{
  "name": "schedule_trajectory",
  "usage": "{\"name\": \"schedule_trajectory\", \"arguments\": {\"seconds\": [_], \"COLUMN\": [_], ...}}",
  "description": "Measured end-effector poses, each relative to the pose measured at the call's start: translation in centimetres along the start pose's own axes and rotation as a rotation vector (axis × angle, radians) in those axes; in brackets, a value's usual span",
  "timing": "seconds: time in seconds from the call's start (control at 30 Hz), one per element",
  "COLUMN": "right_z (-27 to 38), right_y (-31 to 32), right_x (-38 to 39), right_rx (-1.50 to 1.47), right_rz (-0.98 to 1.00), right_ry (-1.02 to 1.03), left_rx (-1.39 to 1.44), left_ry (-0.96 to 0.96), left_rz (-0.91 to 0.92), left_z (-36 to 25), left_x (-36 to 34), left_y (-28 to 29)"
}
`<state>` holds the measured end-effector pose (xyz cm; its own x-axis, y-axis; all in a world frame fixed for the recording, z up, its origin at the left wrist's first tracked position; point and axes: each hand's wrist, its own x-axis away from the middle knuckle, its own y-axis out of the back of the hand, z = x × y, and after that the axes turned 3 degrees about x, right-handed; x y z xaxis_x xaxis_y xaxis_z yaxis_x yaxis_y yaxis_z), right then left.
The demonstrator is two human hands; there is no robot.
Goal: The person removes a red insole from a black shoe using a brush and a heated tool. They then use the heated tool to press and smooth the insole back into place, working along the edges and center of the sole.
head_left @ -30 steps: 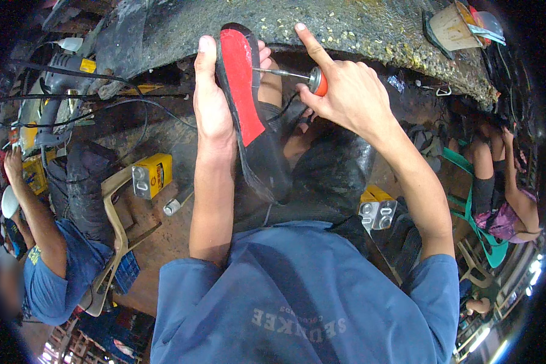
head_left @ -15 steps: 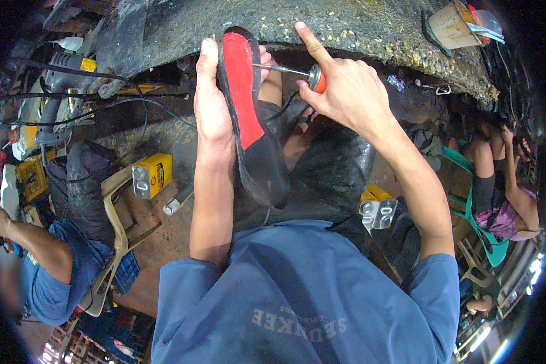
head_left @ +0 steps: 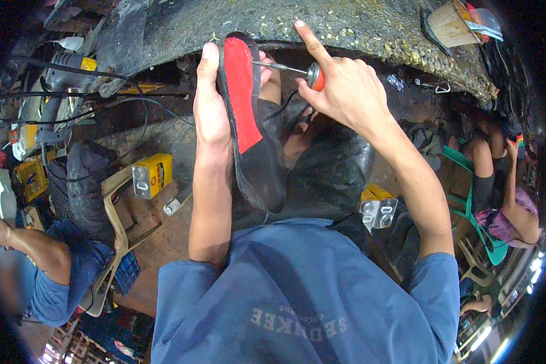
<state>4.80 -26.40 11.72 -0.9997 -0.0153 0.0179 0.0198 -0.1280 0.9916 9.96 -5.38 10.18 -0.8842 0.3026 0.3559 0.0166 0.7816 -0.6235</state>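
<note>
A long black shoe sole (head_left: 266, 179) with a red patch (head_left: 241, 91) over its toe and middle stands heel toward me. My left hand (head_left: 212, 112) grips it, thumb along the left edge and fingers behind, some showing at the right edge. In my right hand (head_left: 349, 88) is a tool that looks like a soldering iron (head_left: 314, 77), with an orange handle, a metal collar and a thin metal shaft. Its tip meets the sole's right edge beside the red patch. My right index finger points out past the handle, while the other fingers curl around it.
A worn workbench (head_left: 236, 21) spans the far side, with a dirty white tub (head_left: 449, 29) at its right. Cords and a grey power tool (head_left: 57, 85) lie left. Yellow cans (head_left: 153, 176) stand on both sides. One person (head_left: 60, 261) is at left, another (head_left: 515, 209) at right.
The sole has shifted slightly down toward me in my left hand. My right hand and the tool have barely moved. The person at right now holds up something colourful.
</note>
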Motion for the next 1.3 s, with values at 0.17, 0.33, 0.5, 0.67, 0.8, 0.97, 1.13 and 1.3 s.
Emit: {"name": "schedule_trajectory", "arguments": {"seconds": [0.17,0.33,0.5,0.67,0.8,0.97,1.13,1.3], "right_z": [0.1,0.0,0.1,0.2,0.9,3.2,7.0,9.8], "right_y": [-0.1,-0.2,-0.4,-0.8,-0.9,-1.5,-2.5,-3.2], "right_x": [0.1,0.0,0.2,0.2,0.4,1.4,2.1,2.1], "right_rx": [-0.011,0.010,0.012,-0.039,-0.121,-0.371,-0.893,-1.194], "right_rz": [-0.021,-0.010,-0.030,-0.009,-0.003,-0.202,-0.133,-0.217], "right_ry": [0.004,-0.006,-0.015,-0.056,-0.121,-0.245,-0.454,-0.417], "left_rx": [-0.015,-0.018,-0.016,-0.020,0.001,0.075,0.155,0.218], "left_ry": [0.017,0.037,0.044,0.045,0.018,-0.040,-0.033,-0.019], "left_rz": [-0.035,-0.061,-0.054,-0.061,-0.086,-0.123,-0.073,-0.063], "left_z": [0.0,0.1,0.3,0.3,0.3,0.0,-0.4,-1.5], "left_x": [0.3,0.6,1.1,1.0,1.2,1.8,2.3,3.9], "left_y": [0.2,0.2,0.3,1.1,1.8,2.9,3.1,3.5]}}
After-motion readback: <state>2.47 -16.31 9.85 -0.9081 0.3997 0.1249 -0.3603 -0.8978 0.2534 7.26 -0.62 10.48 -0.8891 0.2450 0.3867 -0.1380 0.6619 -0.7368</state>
